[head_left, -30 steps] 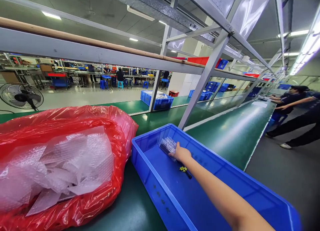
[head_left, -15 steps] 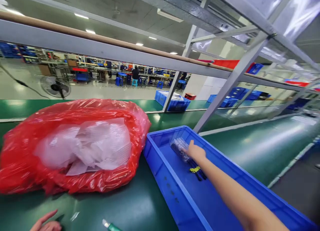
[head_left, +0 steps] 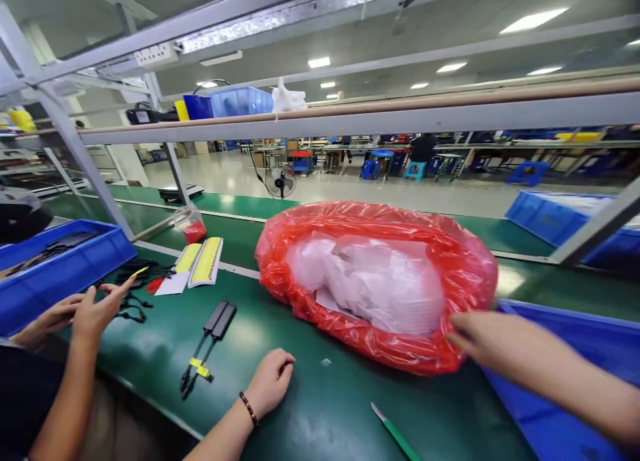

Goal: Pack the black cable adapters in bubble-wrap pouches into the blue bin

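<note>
My left hand [head_left: 270,381], with a beaded bracelet at the wrist, rests on the green bench with its fingers curled in and nothing visible in them. To its left lie two black adapters [head_left: 220,320] with short cables and yellow labels. My right hand [head_left: 483,334] is smeared by motion at the right front edge of a red plastic bag [head_left: 400,354]; its fingers do not show clearly. White bubble-wrap pouches [head_left: 385,278] fill the bag's opening. A green-handled craft knife [head_left: 395,431] lies in front of the bag. The blue bin [head_left: 515,381] stands under my right forearm.
At the left, a co-worker's hands [head_left: 95,314] hold a small yellow label above black cables [head_left: 135,308]. Sheets of yellow labels [head_left: 206,261] lie behind, beside another blue bin [head_left: 65,268]. A metal shelf rail [head_left: 350,124] crosses above the bench.
The view has swung left. My right hand has come out of the blue bin, away from the bubble-wrapped adapters inside, to the bag's edge. The co-worker and the two adapters have come into view.
</note>
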